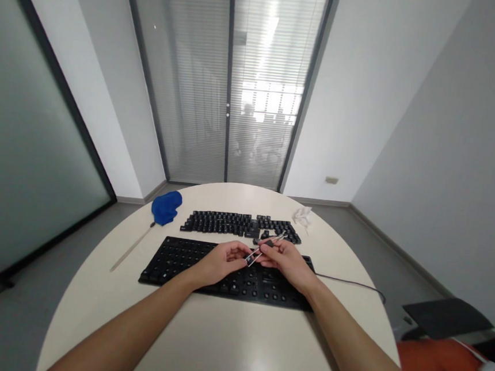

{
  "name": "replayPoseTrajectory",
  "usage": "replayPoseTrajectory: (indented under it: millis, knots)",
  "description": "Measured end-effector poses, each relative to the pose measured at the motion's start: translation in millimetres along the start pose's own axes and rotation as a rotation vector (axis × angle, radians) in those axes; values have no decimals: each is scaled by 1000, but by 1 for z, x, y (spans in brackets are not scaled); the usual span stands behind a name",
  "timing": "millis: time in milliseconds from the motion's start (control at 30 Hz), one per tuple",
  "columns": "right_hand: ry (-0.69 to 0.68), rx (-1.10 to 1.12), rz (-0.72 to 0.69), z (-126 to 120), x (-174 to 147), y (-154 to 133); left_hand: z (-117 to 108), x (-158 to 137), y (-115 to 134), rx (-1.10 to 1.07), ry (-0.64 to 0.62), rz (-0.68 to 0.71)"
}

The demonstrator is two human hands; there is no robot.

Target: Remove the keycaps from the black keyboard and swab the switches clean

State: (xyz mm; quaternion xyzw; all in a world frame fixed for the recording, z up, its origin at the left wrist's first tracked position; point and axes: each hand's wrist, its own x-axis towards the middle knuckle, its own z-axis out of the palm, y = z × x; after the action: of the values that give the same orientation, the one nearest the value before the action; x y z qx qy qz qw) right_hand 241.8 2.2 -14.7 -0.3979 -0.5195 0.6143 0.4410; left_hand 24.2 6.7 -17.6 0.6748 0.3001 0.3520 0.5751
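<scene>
Over the black keyboard base (167, 259), my right hand (288, 261) is closed round a wire keycap puller (260, 252) with a dark middle part. The puller's thin wire prongs point down and left, toward my left hand (223, 261). Between the fingertips of that left hand is a small black keycap (249, 259), right by the wire ends. Bare key positions show across the base below both hands. Behind it, loose black keycaps (222, 222) are laid out in keyboard-like rows, and my right hand partly hides those on the right.
A blue cloth duster (166, 207) with a thin stick handle lies at the left of the round cream table (199, 343). Crumpled white tissue (302, 216) sits at the back right. The keyboard cable (352, 281) runs off rightward. An orange chair (435, 363) stands beyond the table's right edge.
</scene>
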Motion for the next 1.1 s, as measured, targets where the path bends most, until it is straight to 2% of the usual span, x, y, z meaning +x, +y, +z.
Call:
replayPoseTrajectory:
  millis: [233,400,767,900,1100]
  knots:
    - [8,-30,-25,1,-2,-4,-1,1,-2,-76,17,4]
    - [-28,-19,-25,-2,-2,-3,0,1,0,-36,-2,12]
    - [50,50,10,4,-1,-3,-4,1,-1,-56,-10,-7]
    - [51,51,-13,9,-3,-3,-6,2,0,-117,-20,-43]
    - [71,47,-14,11,-3,-4,-7,2,3,-108,-11,-26]
